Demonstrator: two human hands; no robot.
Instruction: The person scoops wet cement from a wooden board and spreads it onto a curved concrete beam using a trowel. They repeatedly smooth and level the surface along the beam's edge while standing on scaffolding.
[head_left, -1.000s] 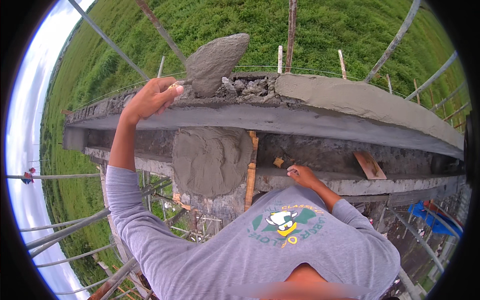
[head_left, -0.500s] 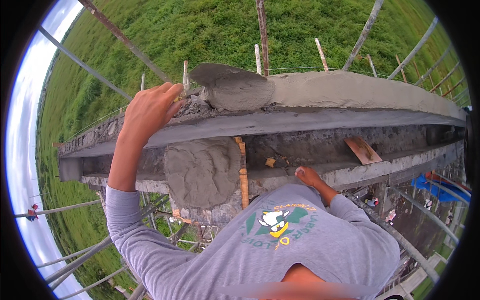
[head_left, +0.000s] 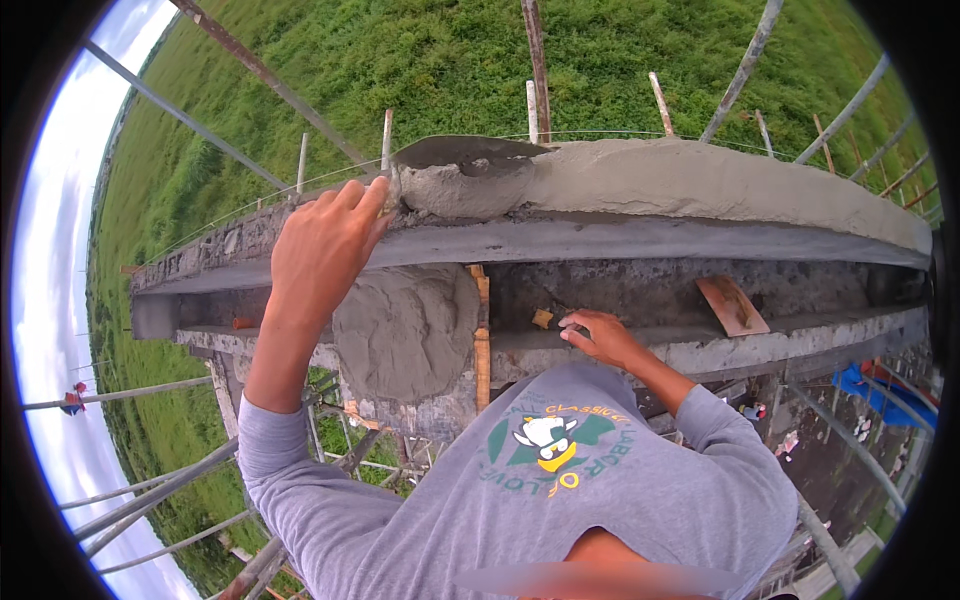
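My left hand (head_left: 328,245) is closed around the handle of a trowel, which my fingers hide. The trowel's dark blade (head_left: 455,150) is tilted along the far side of the wall top, behind a lump of wet mortar (head_left: 465,190). To the right, smoothed mortar (head_left: 700,180) covers the wall top; to the left the top is rough and bare (head_left: 215,245). My right hand (head_left: 598,335) hangs over the near edge of the channel, holding nothing, its fingers bent and slightly apart. Between my arms a heap of wet mortar (head_left: 405,335) lies on a board with a wooden edge strip (head_left: 483,345).
A flat float (head_left: 733,305) leans in the channel at right. A small yellowish chip (head_left: 542,318) lies near my right hand. Scaffold poles (head_left: 270,85) stand beyond the wall and around me. Green growth lies far below, and a blue sheet (head_left: 885,395) is at lower right.
The trowel blade has tipped over, showing a thinner face against the mortar. My left hand has shifted right and slightly lower. My right hand has reached left and forward, uncurling its fingers.
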